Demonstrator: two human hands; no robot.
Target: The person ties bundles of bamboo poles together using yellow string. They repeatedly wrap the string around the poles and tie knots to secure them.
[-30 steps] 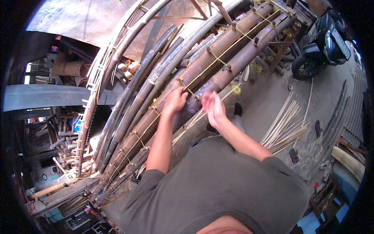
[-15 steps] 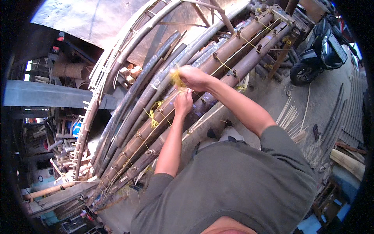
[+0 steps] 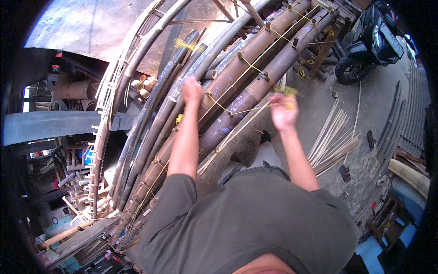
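Here, the left hand (image 3: 192,89) closes on yellow cord (image 3: 214,101) atop the lashed bamboo poles (image 3: 237,84) while the right hand (image 3: 284,112), just beside the poles, pinches the cord's frayed end, likely mid-lashing; next probably calls for steady tension.

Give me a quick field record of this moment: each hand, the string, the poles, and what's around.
left hand: raised over the bamboo poles, fingers closed at the yellow string
right hand: lifted off the poles, pinching a frayed end of the yellow string
yellow string: wrapped across the poles at several points along their length
bamboo poles: long, brown, lying side by side in a bundle, with wooden pegs along them
surroundings: loose bamboo strips on the ground to the right; parked motorbike at upper right
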